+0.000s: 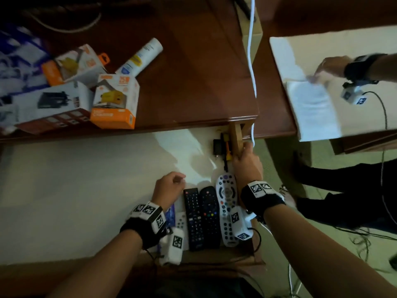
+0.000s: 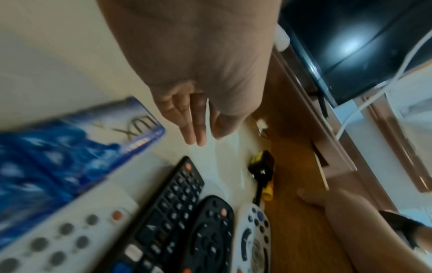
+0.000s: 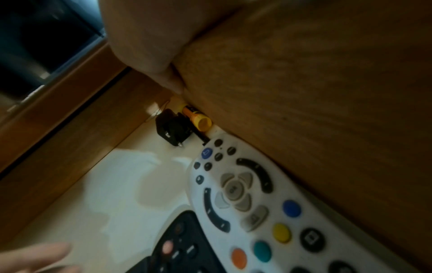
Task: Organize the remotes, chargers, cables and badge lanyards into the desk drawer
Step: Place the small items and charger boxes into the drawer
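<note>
The open desk drawer has a white liner. Along its right side lie a small white remote, a long black remote, a rounded black remote and a white-grey remote. A black charger and a yellow item sit in the back right corner. My left hand hovers over the liner beyond the remotes, fingers relaxed and holding nothing. My right hand grips the drawer's right wall, thumb inside.
Charger boxes and a white tube lie on the desk top. A white cable hangs over the desk's right edge. A blue box sits left of the remotes. Another person's hand touches white paper at right.
</note>
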